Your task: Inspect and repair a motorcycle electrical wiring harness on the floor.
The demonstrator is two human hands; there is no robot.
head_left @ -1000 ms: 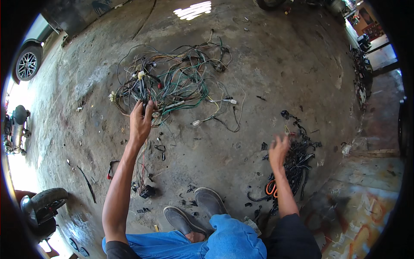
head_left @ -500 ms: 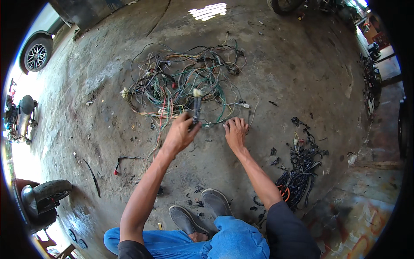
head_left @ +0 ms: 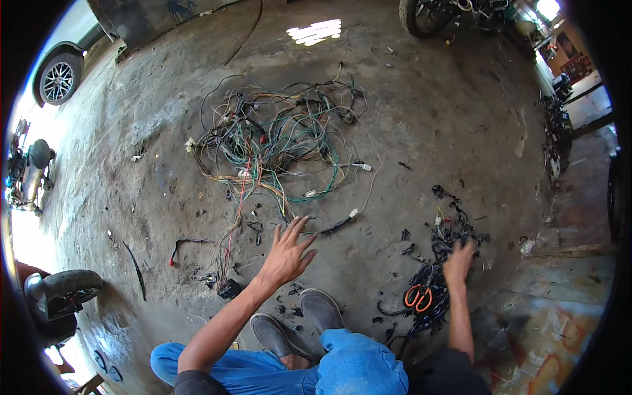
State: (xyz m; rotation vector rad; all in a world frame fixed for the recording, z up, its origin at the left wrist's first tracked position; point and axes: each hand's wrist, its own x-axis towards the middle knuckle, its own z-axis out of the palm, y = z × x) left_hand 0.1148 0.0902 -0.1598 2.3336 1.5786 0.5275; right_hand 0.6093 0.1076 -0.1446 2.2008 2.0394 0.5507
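Observation:
My left hand (head_left: 284, 258) is stretched over the concrete with its fingers spread and nothing in them. Just beyond its fingertips lies a black-wrapped wire end (head_left: 337, 226) with a white connector (head_left: 354, 213). Farther off spreads a large tangle of wires (head_left: 289, 135), green, red, orange and black, with several plugs on it. At the right, my right hand (head_left: 459, 262) is over a heap of black tape scraps and wires (head_left: 440, 263). Its fingers are smeared by motion, so any hold is hidden. Scissors with orange handles (head_left: 417, 298) rest on the heap's near part.
Near my left forearm is a black connector block (head_left: 230, 288) on a wire strand. A red-tipped black wire (head_left: 187, 241) and a black strip (head_left: 136, 271) lie farther left. Motorcycle parts (head_left: 66, 293), a car wheel (head_left: 60, 79) and a motorcycle wheel (head_left: 424, 14) edge the floor.
My left hand has let go of the dark wire piece with the pale connector and spread its fingers. My right hand has moved from the wire tangle to the black heap at the right.

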